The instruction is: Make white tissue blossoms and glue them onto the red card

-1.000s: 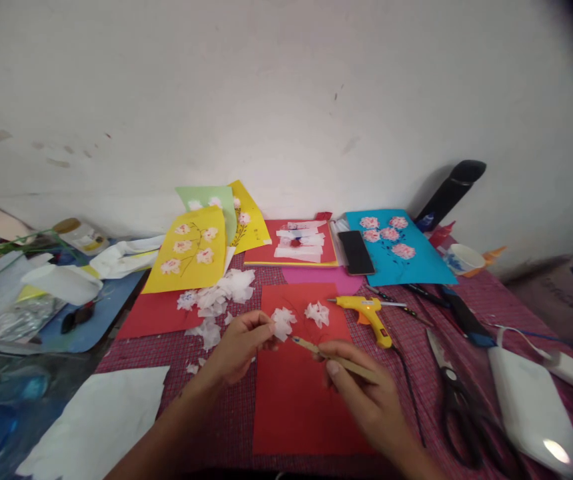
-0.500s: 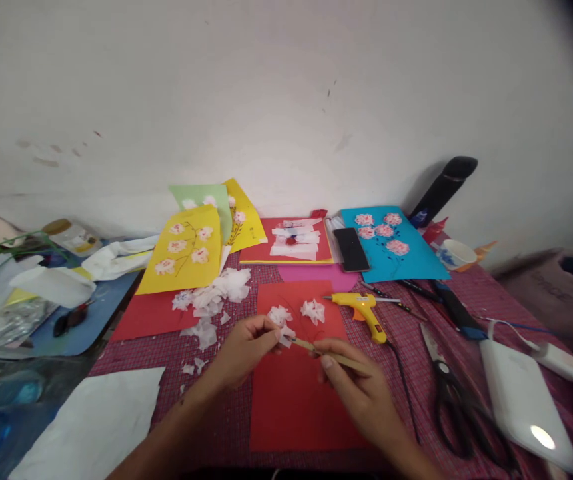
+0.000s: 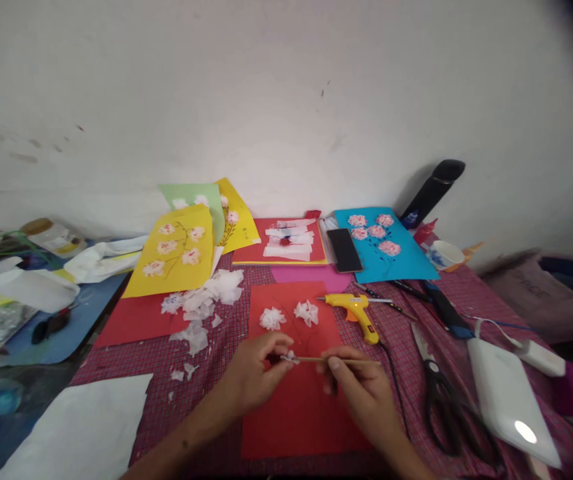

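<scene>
Counter (image 3: 229,330) carries a bowl (image 3: 445,255), far right, contents unclear; left hand (image 3: 256,373) pinches tissue (image 3: 290,357), right hand (image 3: 359,383) grips a stick (image 3: 310,360).

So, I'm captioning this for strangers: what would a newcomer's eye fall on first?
Probably the blue sheet with pink-white flowers, back right. Then, over the central red sheet, the left hand pinching a white scrap at the tip of the stick in the right hand. The yellow glue gun lies at that sheet's right edge.
</scene>
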The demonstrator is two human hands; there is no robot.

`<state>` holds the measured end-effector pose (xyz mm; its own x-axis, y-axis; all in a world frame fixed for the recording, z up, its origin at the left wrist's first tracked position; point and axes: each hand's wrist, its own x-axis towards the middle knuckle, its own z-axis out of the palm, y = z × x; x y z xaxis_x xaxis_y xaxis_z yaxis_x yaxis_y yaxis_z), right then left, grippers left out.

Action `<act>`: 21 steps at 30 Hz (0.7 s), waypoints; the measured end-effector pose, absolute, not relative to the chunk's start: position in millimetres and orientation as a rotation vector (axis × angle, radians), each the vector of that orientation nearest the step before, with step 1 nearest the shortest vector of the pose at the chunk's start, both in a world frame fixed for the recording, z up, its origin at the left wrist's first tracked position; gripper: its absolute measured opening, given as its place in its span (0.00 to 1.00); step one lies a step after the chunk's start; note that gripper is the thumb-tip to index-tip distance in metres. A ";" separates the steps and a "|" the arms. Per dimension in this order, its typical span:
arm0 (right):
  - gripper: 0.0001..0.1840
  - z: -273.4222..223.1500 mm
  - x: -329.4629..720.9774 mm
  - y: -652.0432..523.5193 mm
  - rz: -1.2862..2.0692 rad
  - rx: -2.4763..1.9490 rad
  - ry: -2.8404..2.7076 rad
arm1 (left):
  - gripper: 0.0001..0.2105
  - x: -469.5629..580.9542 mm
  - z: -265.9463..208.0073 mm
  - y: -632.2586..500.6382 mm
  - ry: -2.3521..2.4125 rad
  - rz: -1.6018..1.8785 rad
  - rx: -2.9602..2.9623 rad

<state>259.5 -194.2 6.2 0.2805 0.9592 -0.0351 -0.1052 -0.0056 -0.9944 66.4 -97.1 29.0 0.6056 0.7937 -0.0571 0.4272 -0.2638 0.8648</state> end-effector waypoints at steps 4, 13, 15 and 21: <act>0.14 8.2 268.6 -192.5 1.083 -1.275 -0.908 | 0.08 75.1 31.5 -100.9 0.833 0.378 2.185; 0.12 52.9 312.8 -124.0 0.845 -1.305 -1.505 | 0.05 103.0 30.9 -60.1 0.678 0.408 2.337; 0.13 57.8 314.3 -101.2 0.743 -1.355 -1.562 | 0.05 111.8 32.5 -44.1 0.673 0.412 2.336; 0.12 61.8 316.2 -64.1 0.983 -1.374 -1.465 | 0.03 129.0 31.6 -8.6 0.732 0.434 2.429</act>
<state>316.2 -64.1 61.8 -0.0063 0.9969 0.0788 0.3052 0.0770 -0.9492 129.0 -8.6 31.6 0.7986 0.5852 0.1406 0.4038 -0.6942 0.5958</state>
